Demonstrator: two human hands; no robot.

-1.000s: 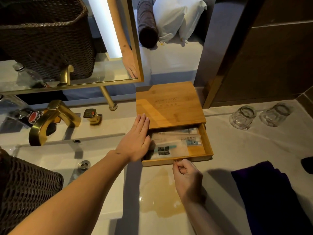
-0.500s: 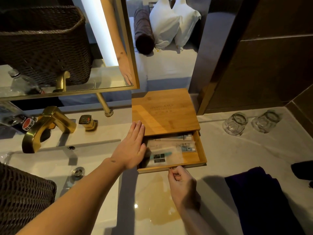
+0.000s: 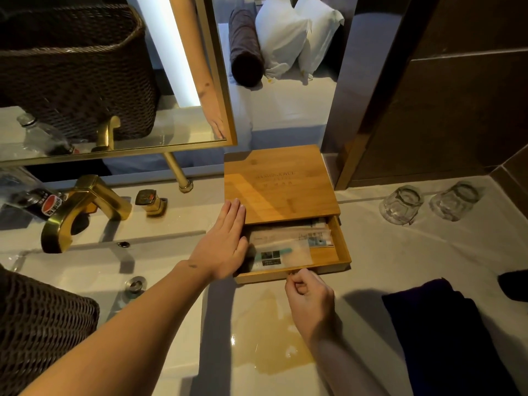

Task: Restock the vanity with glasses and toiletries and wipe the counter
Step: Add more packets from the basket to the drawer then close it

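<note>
A bamboo box (image 3: pixel 281 184) stands on the pale counter (image 3: pixel 400 252) against the wall. Its drawer (image 3: pixel 340 247) is pulled partly out and holds several wrapped toiletry packets (image 3: pixel 285 244). My left hand (image 3: pixel 225 244) lies flat, fingers together, against the box's left side. My right hand (image 3: pixel 310 298) pinches the middle of the drawer's front edge. Two clear glasses (image 3: pixel 401 205) (image 3: pixel 453 201) stand upside down to the right of the box. A dark folded cloth (image 3: pixel 445 338) lies at the lower right.
A yellowish puddle (image 3: pixel 274 338) spreads on the counter in front of the drawer. To the left are the sink with its drain (image 3: pixel 134 284), a gold faucet (image 3: pixel 83 207) and a cola bottle (image 3: pixel 37 201). A wicker basket (image 3: pixel 37 338) sits at the lower left.
The view has drifted a little. Both hands stay where they were on the box and the drawer, which is out about as far as before.
</note>
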